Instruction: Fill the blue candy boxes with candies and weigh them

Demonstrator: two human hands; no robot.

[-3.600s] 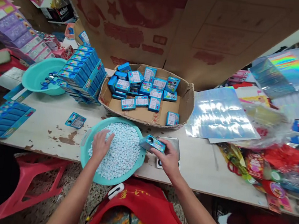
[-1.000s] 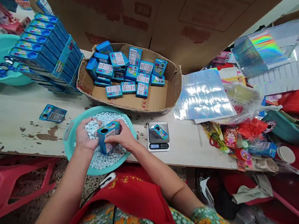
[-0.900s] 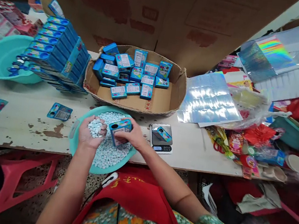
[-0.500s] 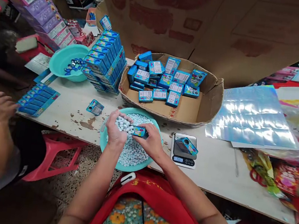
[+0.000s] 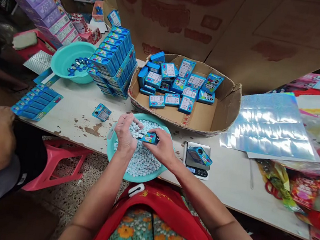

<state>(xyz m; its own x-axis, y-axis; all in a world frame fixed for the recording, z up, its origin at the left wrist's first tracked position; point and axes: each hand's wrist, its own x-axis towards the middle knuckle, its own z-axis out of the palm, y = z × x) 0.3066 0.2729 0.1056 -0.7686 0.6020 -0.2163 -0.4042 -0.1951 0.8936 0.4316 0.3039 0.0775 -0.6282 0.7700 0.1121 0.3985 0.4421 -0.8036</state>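
Observation:
My left hand (image 5: 126, 135) is cupped around a heap of small pale blue candies (image 5: 136, 130). In my right hand (image 5: 164, 147) is a small blue candy box (image 5: 149, 137), tilted on its side with one end against the candies in my left palm. Both hands are over a turquoise basin (image 5: 109, 153) filled with loose candies (image 5: 145, 163). Right of the basin, another blue box with a round hole lies on a digital scale (image 5: 197, 172). A further single box (image 5: 102, 112) lies on the table to the left.
Behind the basin stands a cut-down cardboard box (image 5: 221, 116) holding several blue boxes. A tall stack of blue packs (image 5: 115, 60) and a second turquoise basin (image 5: 61, 59) are at the left. Shiny film sheets (image 5: 270, 125) lie right. A co-worker's hand (image 5: 2, 120) is at far left.
My left fingers have curled further over, and the candies show lower in the palm, against the box. The co-worker's hand has moved lower. The view has shifted slightly.

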